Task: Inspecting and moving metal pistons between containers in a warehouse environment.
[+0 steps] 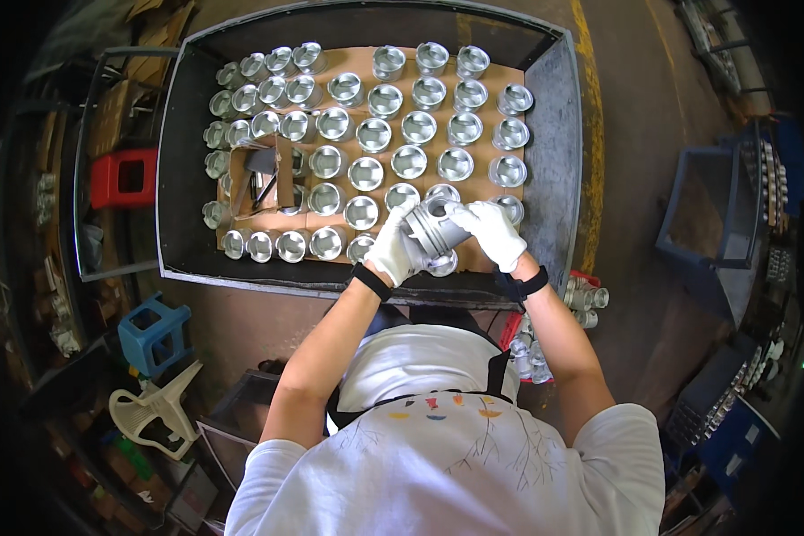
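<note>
A silvery metal piston [439,232] with grooves round its side is held tilted above the near edge of the bin. My white-gloved left hand [393,250] wraps round its left side. My right hand [493,232], also gloved in white, has its fingers closed on the piston's upper right edge, beside a round hole in its side. Whether a small thing is between the right fingertips cannot be made out. Under and beyond the hands, rows of similar pistons [365,173] stand on brown cardboard [348,143].
Dark metal walls of the bin [549,134] surround the pistons. Among them stands an open cardboard box [286,170] with dark, slim items inside. Left are a red stool [123,179], a blue stool [154,335] and a pale plastic chair [156,411]. More metal parts [531,357] lie low at my right.
</note>
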A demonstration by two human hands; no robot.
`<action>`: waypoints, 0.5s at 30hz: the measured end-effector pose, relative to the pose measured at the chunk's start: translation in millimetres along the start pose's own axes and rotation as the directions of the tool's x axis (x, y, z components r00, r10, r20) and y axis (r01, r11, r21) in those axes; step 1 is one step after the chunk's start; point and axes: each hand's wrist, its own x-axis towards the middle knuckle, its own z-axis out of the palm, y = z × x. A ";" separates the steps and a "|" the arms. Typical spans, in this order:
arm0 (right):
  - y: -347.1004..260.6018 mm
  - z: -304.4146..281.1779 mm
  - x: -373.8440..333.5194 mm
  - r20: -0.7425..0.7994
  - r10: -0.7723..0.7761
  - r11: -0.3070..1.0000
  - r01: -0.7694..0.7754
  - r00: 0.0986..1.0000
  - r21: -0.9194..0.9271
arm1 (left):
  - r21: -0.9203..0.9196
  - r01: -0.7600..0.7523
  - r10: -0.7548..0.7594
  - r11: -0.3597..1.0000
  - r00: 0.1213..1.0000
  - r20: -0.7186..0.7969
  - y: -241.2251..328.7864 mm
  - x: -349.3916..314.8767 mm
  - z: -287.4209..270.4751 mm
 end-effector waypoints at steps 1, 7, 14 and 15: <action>-0.5 3.2 0.5 -0.047 -0.011 1.000 0.012 0.999 0.005 | 0.027 -0.031 0.032 0.999 0.999 -0.040 -1.2 3.8 -2.5; -9.2 9.7 11.5 0.014 0.407 0.888 -0.399 0.913 0.227 | 0.242 -0.081 0.111 0.967 0.987 -0.117 -0.1 7.8 -14.5; 27.1 19.3 17.8 0.158 0.568 0.720 -0.580 0.808 0.381 | 0.548 0.018 0.059 0.836 0.991 -0.123 1.1 -4.6 -6.0; 29.7 17.6 15.4 0.160 0.569 0.719 -0.582 0.807 0.380 | 0.547 0.019 0.058 0.837 0.991 -0.124 3.1 -4.8 -5.5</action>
